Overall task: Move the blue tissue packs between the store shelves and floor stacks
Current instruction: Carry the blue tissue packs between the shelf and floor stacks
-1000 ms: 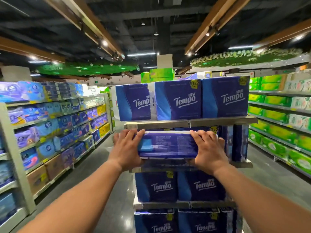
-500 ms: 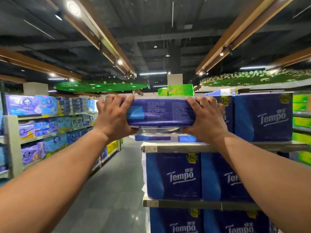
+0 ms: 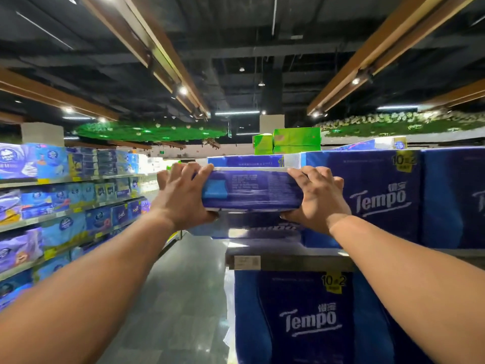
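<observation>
A blue tissue pack is held flat at top-shelf height, its printed underside facing me. My left hand grips its left end and my right hand grips its right end, fingers curled over the top. Just under it lies another blue pack on the top shelf. To the right on that shelf stand tall Tempo packs. One more Tempo pack sits on the shelf below.
A long shelving run of blue and purple tissue goods lines the left side. The grey floor aisle runs between it and this display. Green boxes stand behind the top shelf.
Both hands have lifted the pack from the second shelf level up to the top shelf's left end, and moved it forward over a pack lying there.
</observation>
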Available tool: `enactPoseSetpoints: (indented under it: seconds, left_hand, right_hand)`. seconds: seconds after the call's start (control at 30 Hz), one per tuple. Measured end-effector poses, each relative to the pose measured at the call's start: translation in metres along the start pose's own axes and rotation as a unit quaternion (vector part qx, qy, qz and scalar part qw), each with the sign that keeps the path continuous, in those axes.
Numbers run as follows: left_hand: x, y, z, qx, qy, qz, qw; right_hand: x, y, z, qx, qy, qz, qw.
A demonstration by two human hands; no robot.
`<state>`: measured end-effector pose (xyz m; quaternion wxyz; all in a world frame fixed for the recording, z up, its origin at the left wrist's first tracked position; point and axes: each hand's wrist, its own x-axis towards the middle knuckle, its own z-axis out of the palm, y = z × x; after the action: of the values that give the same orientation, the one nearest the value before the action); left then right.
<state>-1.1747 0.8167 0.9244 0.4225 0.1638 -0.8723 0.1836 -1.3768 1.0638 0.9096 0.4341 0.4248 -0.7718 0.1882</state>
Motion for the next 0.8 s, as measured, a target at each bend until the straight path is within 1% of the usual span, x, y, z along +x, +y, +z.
enactPoseSetpoints:
  seconds: [0.1, 0.2, 0.27, 0.33, 0.43, 0.47, 0.53, 0.57, 0.63, 0.8]
  left_hand:
    - [0.033, -0.017, 0.031, -0.029, -0.017, -0.001, 0.999]
    - [0.085, -0.037, 0.05, -0.056, -0.046, 0.0, 0.997]
    - [0.123, -0.043, 0.056, -0.055, -0.075, 0.026, 0.995]
    - [0.153, -0.05, 0.064, -0.071, -0.099, 0.05, 0.991]
    - [0.183, -0.062, 0.077, -0.097, -0.106, 0.056, 0.988]
    - [0.191, -0.064, 0.084, -0.079, -0.096, 0.065, 0.99]
    - [0.201, -0.063, 0.1, -0.013, -0.069, 0.085, 0.994]
    - [0.204, -0.062, 0.111, -0.003, -0.064, 0.083, 0.995]
    - [0.204, -0.062, 0.132, -0.034, -0.068, 0.063, 0.995]
    - [0.215, -0.064, 0.163, -0.006, -0.084, 0.072, 0.994]
  right_hand:
    - [0.034, 0.003, 0.02, -0.022, -0.058, 0.028, 0.998]
    - [0.087, 0.007, 0.019, -0.042, -0.131, 0.065, 0.988]
    - [0.117, 0.013, 0.013, -0.038, -0.179, 0.097, 0.978]
    - [0.14, 0.021, 0.016, -0.025, -0.206, 0.113, 0.972]
    - [0.168, 0.03, 0.033, 0.01, -0.216, 0.126, 0.968]
    - [0.176, 0.032, 0.042, -0.003, -0.211, 0.126, 0.969]
    - [0.187, 0.033, 0.063, -0.071, -0.208, 0.121, 0.968]
    - [0.191, 0.033, 0.075, -0.103, -0.205, 0.118, 0.966]
    - [0.196, 0.034, 0.095, -0.136, -0.193, 0.107, 0.966]
    - [0.207, 0.048, 0.118, -0.114, -0.191, 0.095, 0.97]
